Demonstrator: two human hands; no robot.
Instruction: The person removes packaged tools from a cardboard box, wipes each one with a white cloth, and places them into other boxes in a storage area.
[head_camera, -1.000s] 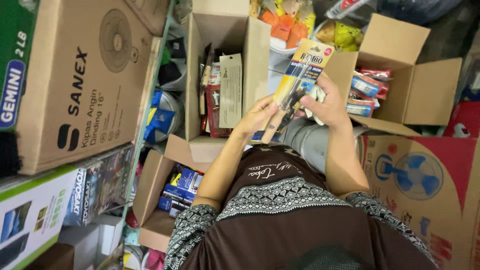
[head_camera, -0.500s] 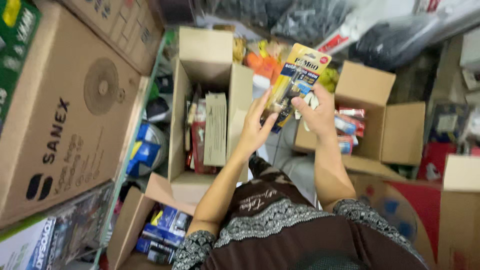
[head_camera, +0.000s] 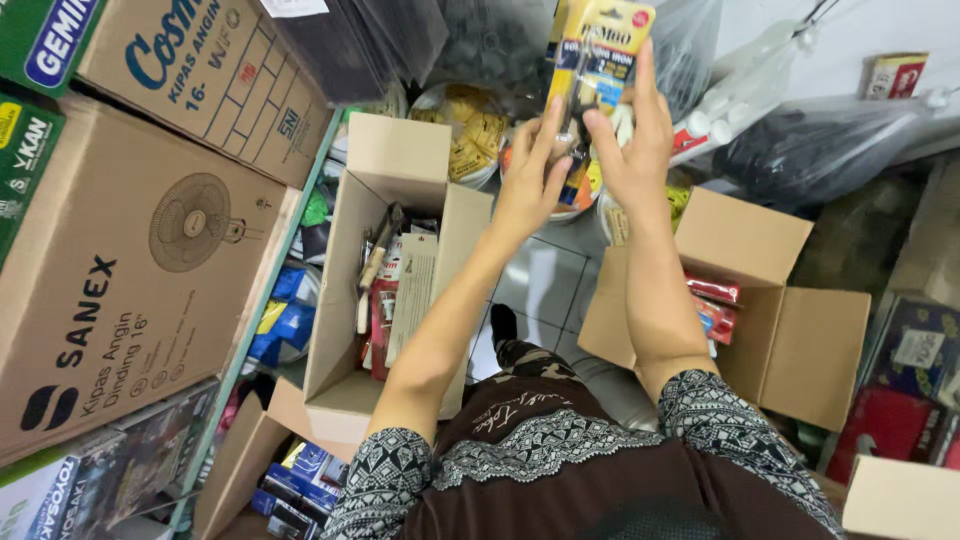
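Overhead, we held a yellow blister-pack (head_camera: 598, 60) up at twelve o'clock of the view, both arms stretched away from our body. Our left hand (head_camera: 530, 180) gripped the pack from its seven o'clock side, the thumb and fingers closed around the lower edge, fingertips pressed to the front of the card. Our right hand (head_camera: 632, 150) met it from the five o'clock side, the fingers extended upward along the card's right edge and the thumb pinching across the front. A dark tool showed inside the pack, though we could not tell its kind.

Below the left forearm, at about nine o'clock of the hands, an open cardboard box (head_camera: 385, 290) stood packed with upright carded goods. At four o'clock a second open carton (head_camera: 770, 300) held red packets (head_camera: 712, 305). Large fan cartons (head_camera: 130, 300) were stacked far to the nine o'clock side, and black plastic bags (head_camera: 800, 140) lay at two o'clock.
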